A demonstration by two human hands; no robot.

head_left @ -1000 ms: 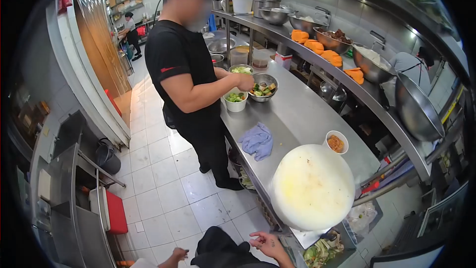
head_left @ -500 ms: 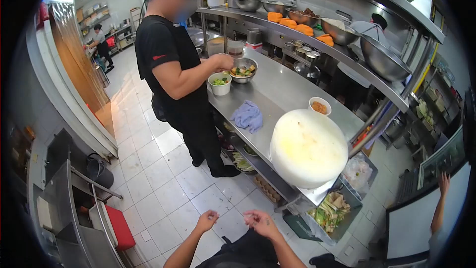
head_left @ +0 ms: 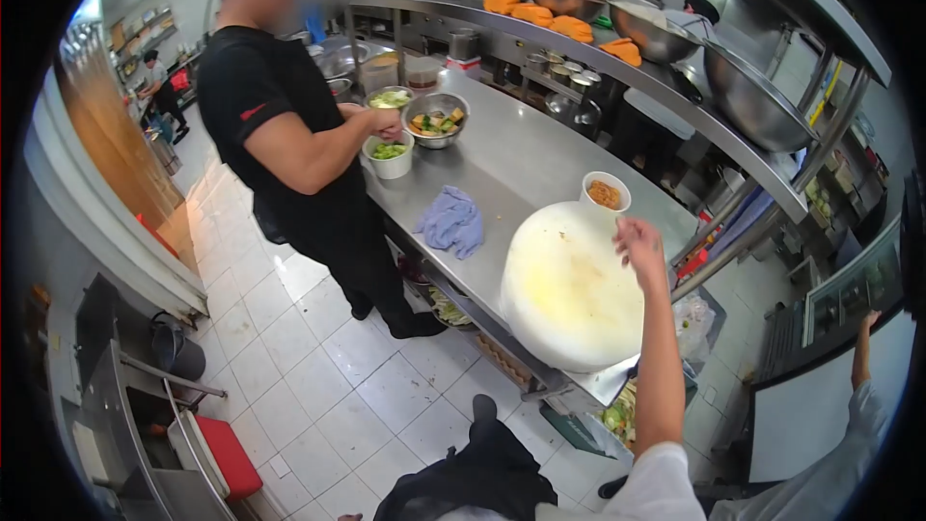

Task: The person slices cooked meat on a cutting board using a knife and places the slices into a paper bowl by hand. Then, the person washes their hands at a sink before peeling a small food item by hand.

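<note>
My right hand (head_left: pixel 640 249) reaches over the right side of a thick round white chopping block (head_left: pixel 569 289), its fingers apart, loosely bent and holding nothing I can see. Just beyond the fingertips, a white bowl (head_left: pixel 617 179) of orange-brown food stands behind the block on the steel table (head_left: pixel 521 150). I cannot tell whether the hand touches the block. Of my left hand (head_left: pixel 349 518), only a sliver shows at the bottom edge; its fingers are hidden. A crumpled blue cloth (head_left: pixel 451 222) lies left of the block.
A co-worker (head_left: pixel 280 125) in black stands at the table's left, hands over a white tub (head_left: pixel 391 162) of chopped greens beside a steel bowl (head_left: pixel 436 140) of mixed food. A steel shelf (head_left: pixel 463 8) carries bowls. A vegetable crate (head_left: pixel 617 415) sits below the block.
My right hand has risen from in front of my body to over the block. The left has dropped almost out of view. The view has shifted, and I stand closer to the table.
</note>
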